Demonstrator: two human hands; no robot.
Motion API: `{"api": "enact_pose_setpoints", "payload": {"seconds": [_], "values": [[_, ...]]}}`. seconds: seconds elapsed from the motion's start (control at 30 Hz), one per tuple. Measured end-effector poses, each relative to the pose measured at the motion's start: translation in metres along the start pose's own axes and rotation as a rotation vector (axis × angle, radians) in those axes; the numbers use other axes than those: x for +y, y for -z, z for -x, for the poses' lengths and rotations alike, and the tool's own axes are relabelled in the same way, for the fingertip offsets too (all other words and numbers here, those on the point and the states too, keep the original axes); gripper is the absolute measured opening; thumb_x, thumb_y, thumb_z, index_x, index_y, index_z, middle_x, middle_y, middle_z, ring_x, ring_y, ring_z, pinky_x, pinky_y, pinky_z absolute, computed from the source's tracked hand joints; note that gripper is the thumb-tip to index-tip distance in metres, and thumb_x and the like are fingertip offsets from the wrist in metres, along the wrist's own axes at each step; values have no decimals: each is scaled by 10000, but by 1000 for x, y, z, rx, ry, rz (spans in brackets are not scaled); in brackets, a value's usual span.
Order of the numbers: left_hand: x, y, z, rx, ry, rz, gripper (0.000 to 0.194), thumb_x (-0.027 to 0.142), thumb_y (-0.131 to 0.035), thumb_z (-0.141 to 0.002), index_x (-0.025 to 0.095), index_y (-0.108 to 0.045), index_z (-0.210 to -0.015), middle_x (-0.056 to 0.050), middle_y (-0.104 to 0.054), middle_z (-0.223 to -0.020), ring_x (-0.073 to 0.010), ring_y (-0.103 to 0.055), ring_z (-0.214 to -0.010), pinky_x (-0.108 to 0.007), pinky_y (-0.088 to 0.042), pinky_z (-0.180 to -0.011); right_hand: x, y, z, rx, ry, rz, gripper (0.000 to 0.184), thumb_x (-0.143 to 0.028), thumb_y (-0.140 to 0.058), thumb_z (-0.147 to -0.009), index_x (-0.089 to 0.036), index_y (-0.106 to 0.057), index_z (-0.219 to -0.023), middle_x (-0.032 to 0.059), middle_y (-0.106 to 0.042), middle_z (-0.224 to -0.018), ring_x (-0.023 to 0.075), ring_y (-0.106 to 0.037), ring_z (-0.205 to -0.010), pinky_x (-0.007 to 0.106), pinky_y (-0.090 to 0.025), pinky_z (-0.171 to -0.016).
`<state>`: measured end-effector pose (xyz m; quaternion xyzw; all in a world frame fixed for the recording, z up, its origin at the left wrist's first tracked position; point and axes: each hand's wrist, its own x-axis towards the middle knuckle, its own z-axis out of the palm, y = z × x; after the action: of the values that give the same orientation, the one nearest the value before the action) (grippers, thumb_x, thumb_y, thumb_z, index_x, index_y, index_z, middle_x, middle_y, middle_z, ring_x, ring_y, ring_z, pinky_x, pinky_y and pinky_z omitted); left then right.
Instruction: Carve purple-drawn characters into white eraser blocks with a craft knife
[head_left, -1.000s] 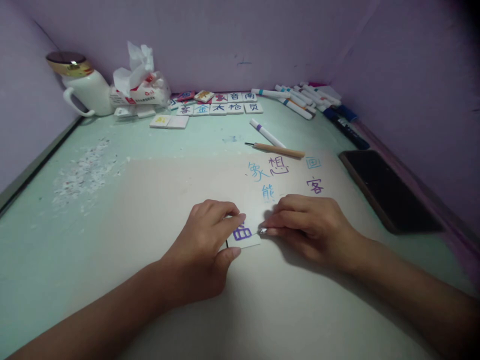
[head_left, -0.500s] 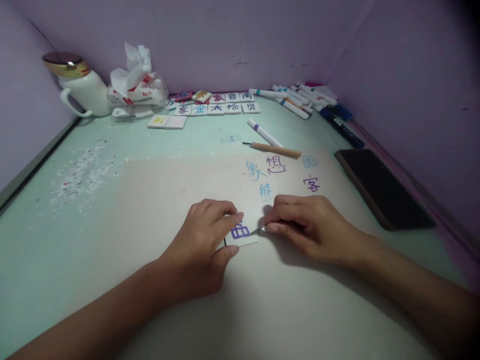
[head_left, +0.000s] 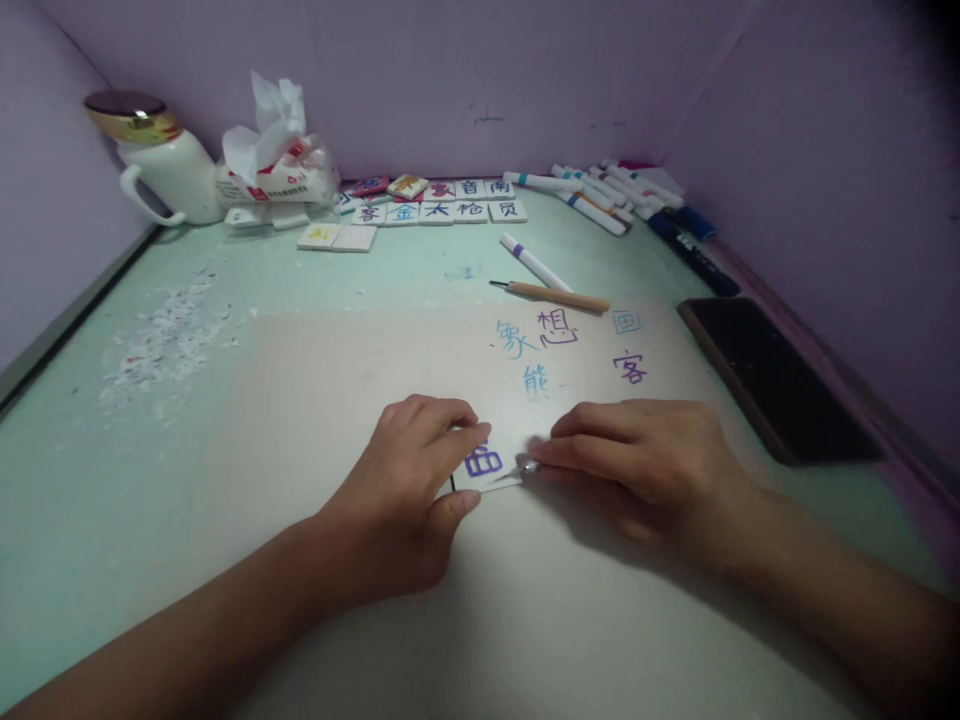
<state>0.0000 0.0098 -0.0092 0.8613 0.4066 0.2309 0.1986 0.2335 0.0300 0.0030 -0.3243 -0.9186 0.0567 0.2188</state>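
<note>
A small white tile [head_left: 487, 467] with a purple character lies on a cream sheet [head_left: 360, 400] marked with blue and purple characters. My left hand [head_left: 409, 490] pinches the tile between forefinger and thumb, holding it flat. My right hand [head_left: 645, 465] is closed on a thin tool [head_left: 523, 467] whose metal tip touches the tile's right edge; most of the tool is hidden in the fingers.
A wooden-handled tool [head_left: 555, 295] and a purple marker [head_left: 534, 262] lie beyond the sheet. Character tiles [head_left: 435, 205] and several markers [head_left: 600, 195] line the back wall. A white jug [head_left: 165, 160], tissue pack [head_left: 277, 175], dark phone [head_left: 776, 375] and white crumbs [head_left: 169, 335] sit around.
The right hand has slid slightly lower, and the tool tip now sits at the tile's lower right edge. The left hand keeps its hold.
</note>
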Motion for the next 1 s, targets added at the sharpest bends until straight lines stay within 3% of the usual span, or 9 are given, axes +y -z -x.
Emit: {"api": "enact_pose_setpoints", "payload": {"seconds": [0.23, 0.53, 1.0], "values": [[0, 0, 0, 10, -1, 11, 407, 140, -512, -762, 148, -540, -1168, -126, -551, -1126, -276, -475, -1034, -493, -398, -891, -5, 4, -3, -14, 73, 165, 204, -144, -509, -851, -214, -701, -850, 8, -690, -706, 122, -599, -578, 241, -365, -493], [0, -1, 1, 23, -11, 16, 391, 137, -510, -768, 130, -540, -1158, -130, -550, -1116, -275, -475, -1028, -492, -400, -885, -8, 3, -5, -23, 36, 201, 219, -140, -501, -820, -217, -705, -801, -14, -668, -642, 123, -572, -496, 260, -296, -439], [-1, -1, 0, 18, -28, 5, 385, 127, -507, -773, 113, -533, -1157, -131, -543, -1122, -267, -468, -1030, -474, -386, -892, -7, 7, -13, -122, -25, 99, 261, -110, -461, -772, -221, -697, -769, -19, -615, -590, 95, -499, -473, 260, -183, -442]]}}
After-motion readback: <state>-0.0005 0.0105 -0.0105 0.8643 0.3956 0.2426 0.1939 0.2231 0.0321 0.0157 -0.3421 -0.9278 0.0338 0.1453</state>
